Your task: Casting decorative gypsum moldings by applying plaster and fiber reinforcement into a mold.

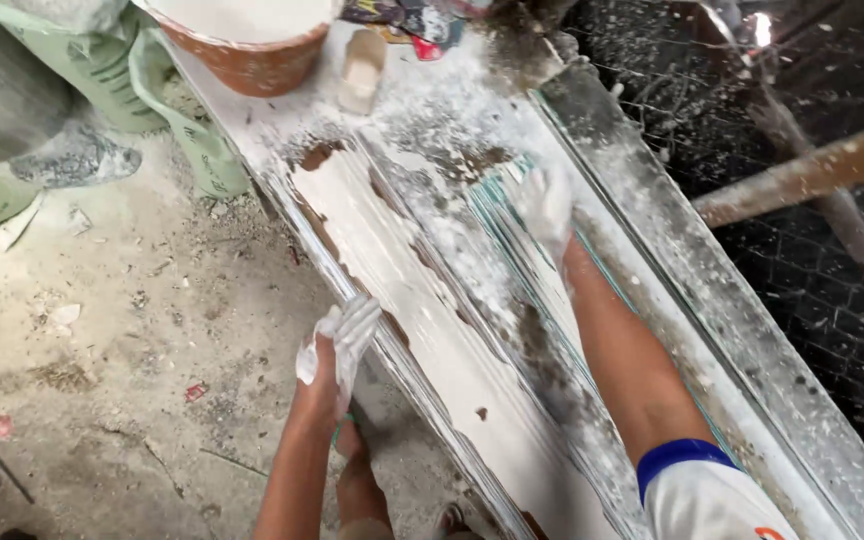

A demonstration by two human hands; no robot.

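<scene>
A long mould (422,330) filled with wet white plaster is lying along the tabletop (652,260), running from the far left toward the near right. The right hand (547,205) is resting on the far part of the mould's right edge, coated in plaster, its fingers (532,185) lying flat and close together against the surface. The right forearm is stretching across the tabletop from the near right, with a white sleeve (702,495) banded in blue at the near edge of the view.

The left hand (342,340) is sitting at the mould's left edge, near the middle of its length, also white with plaster. Its fingers (360,318) are lying slightly spread and pointing toward the far side, touching the rim.

A brown bucket (252,45) holding white plaster is standing at the far end of the tabletop, and a small pale scoop (362,70) is lying just to its right. Green sacks (102,70) are leaning at the far left on the dusty floor (112,350). Wire mesh (802,270) is covering the area to the right of the tabletop.
</scene>
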